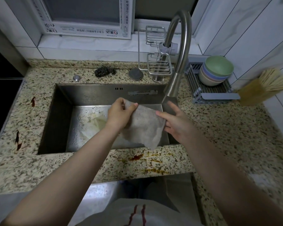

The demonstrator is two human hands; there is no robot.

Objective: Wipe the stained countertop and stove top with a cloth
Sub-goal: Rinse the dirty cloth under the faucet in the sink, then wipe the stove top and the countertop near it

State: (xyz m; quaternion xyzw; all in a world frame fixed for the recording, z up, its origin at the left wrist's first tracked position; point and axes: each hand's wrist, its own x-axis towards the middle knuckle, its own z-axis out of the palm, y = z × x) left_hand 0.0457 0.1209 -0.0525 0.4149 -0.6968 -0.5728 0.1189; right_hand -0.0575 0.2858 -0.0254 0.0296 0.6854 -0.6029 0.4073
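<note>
At mid-frame the left hand (119,114) pinches the cloth (145,126), right hand (175,123) open-fingered beside it; best bunch it firmly before wiping the stains (136,158) below.

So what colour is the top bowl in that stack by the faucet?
Pale green, seen in the head view: the top bowl sits on lilac and cream ones.

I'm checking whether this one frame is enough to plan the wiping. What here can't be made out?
Head view only:
- Stove top: only a dark surface at the left edge; cut off, no stains discernible.
- Sink floor: partly hidden by the cloth and left hand.
- Right hand: its fingertips lie behind the cloth's edge, so grip unclear.
- Whether the faucet is running: too dim to tell.
- Countertop, near right: blurred.
</note>
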